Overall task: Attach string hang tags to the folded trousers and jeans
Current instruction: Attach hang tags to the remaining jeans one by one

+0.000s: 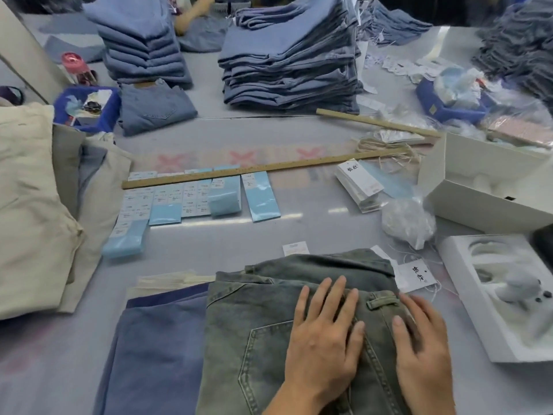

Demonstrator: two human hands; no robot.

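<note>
- The grey-green jeans [269,324] lie folded on the near side of the table [314,229], back pocket up, with a belt loop [383,304] at the waistband.
- Your left hand [323,339] lies flat on the jeans, fingers straight and spread a little apart, tips near the waistband.
- Your right hand [425,348] rests on the right edge of the same jeans, just right of the belt loop; its fingers are straight and close together, gripping nothing.
- A white hang tag [414,274] with black characters and a thin string lies on the table touching the far right corner of the jeans.
- A small white label [295,248] lies just beyond the far edge of the jeans.
- Folded blue trousers [155,354] lie just to the left, partly under the jeans.
- Farther off, a long wooden ruler [263,169] lies across rows of pale blue sticker sheets [191,202].
- A stack of white hang tags [359,184] sits to the right of the ruler, near a crumpled clear plastic bag [408,223].
- Two tall piles of folded blue jeans [290,55] stand at the far side.
- Cream trousers [30,205] are heaped at the left edge.
- Open white boxes [490,187] sit to the right.
</note>
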